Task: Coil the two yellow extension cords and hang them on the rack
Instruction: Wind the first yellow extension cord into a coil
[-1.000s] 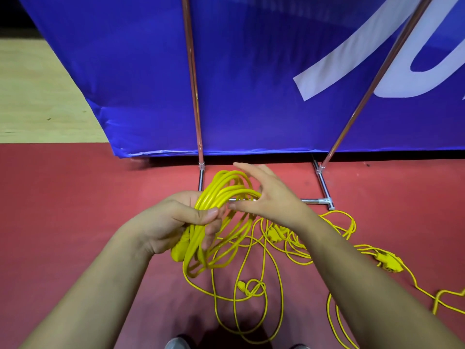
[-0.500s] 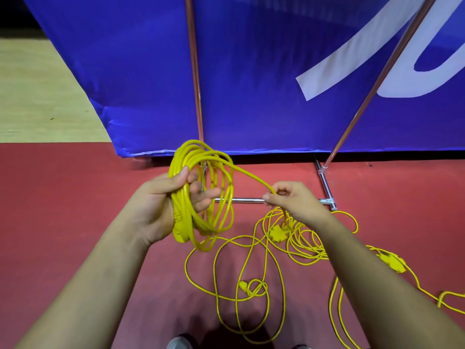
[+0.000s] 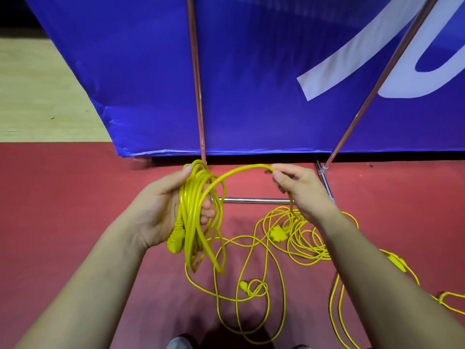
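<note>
Over the red floor by the rack base, the left hand curls its fingers round the half-done coil to keep it bundled, while the right hand pinches the trailing cord out wide, probably sizing the next loop.

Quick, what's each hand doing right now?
Left hand: grips the coil.
Right hand: pinches the loose cord.

Red floor underfoot; pale wooden flooring beyond at left; blue banner with white lettering behind.
</note>
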`<state>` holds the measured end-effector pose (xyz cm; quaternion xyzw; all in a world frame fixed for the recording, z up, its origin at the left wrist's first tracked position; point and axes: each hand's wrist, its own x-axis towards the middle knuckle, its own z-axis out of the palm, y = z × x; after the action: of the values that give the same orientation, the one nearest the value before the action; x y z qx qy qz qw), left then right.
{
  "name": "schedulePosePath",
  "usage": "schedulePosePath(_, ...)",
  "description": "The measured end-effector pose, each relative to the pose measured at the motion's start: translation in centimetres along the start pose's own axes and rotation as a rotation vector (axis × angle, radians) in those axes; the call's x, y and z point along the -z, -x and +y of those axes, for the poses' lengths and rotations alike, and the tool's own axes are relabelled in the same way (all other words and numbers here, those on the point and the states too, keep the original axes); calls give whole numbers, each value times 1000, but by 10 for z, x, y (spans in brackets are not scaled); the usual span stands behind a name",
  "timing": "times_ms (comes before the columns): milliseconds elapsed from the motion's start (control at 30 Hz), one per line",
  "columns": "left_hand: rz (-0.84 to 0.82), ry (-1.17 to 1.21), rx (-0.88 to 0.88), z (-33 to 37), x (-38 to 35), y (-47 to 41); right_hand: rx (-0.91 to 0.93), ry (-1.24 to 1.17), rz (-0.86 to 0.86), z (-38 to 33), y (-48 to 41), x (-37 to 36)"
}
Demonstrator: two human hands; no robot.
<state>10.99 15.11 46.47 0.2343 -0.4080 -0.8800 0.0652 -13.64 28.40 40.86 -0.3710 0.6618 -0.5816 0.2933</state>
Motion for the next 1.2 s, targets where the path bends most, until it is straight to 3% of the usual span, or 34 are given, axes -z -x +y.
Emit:
schedulePosePath(167,-79,-168,30,-8,-4,1,50,78,-37,-11,3,-9)
schedulePosePath(400,-113,-84,-25,-8,-8,0,117,218,-9,-17,0,-8)
schedulePosePath(600,-108,129,-129,-6,-13,-6,-12,435,-104,20,-4,-3)
schedulePosePath(700,-112,202,-206,-3,-10,-6,-196,482,-237,40,3,-1)
schedulePosePath(833,-53,105,-282,-2,-4,-6,-350,526,-384,64,9,-10)
schedulePosePath(1000,84,15,-319,0,-9,-6,-418,235,-170,36,8,-27)
schedulePosePath(1067,143,-30,-311,1,-11,-6,-384,249,-111,17,7,-30)
schedulePosePath(1133,215,-43,-290,0,-10,-7,-315,445,-186,-1,7,-29)
schedulePosePath(1200,254,-120,-271,-4,-8,-10,-298,535,-377,-22,12,-30)
